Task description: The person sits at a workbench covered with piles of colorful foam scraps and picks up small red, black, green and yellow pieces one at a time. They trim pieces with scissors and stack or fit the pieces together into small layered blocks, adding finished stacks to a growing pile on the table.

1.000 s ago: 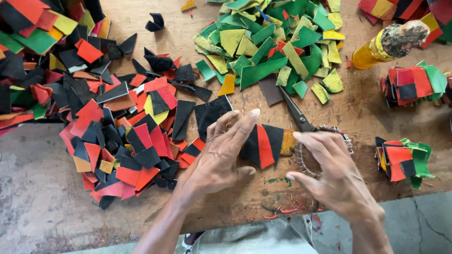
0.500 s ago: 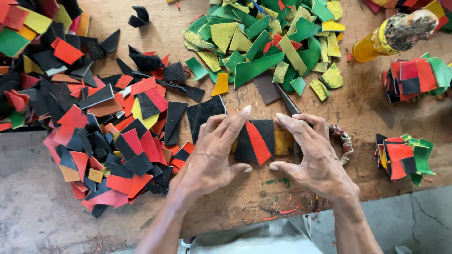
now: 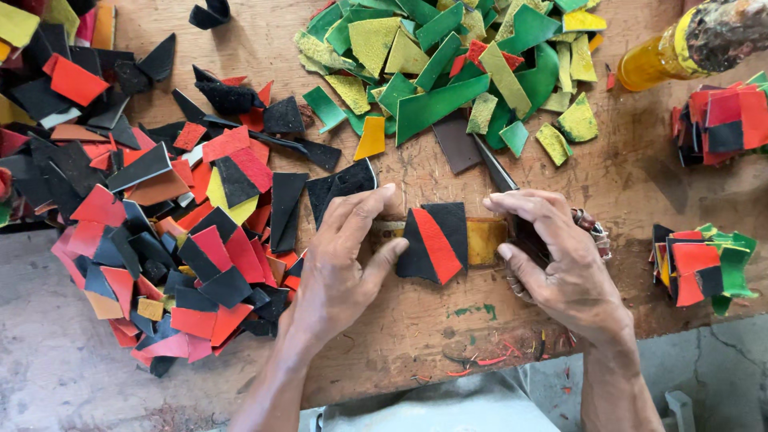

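In the middle of the frame, on a worn wooden worktable (image 3: 448,336), lies a small patchwork of leather pieces (image 3: 436,242): two black pieces, one red wedge between them, and one mustard-yellow strip at its right end. The left hand (image 3: 344,268) rests flat beside it, fingers spread loosely, thumb and forefinger touching the black left edge; it grips nothing. The right hand (image 3: 560,260) lies palm-down at the yellow end, fingers lightly curled, fingertips touching the strip; whether it pinches anything underneath cannot be told.

One pair of dark metal scissors (image 3: 500,172) pokes out from beneath the right hand, its blades pointing to the upper left, towards a green pile.

Two loose heaps of leather offcuts fill the rest: a large heap of red, black and orange scraps (image 3: 144,232) on the left of the frame, and a heap of green and yellow scraps (image 3: 448,72) at top centre. Two neat stacks of assembled multicoloured patches (image 3: 700,264) sit at the right edge, one upper right, one lower right. One amber bottle (image 3: 664,56) lies in the upper right corner.
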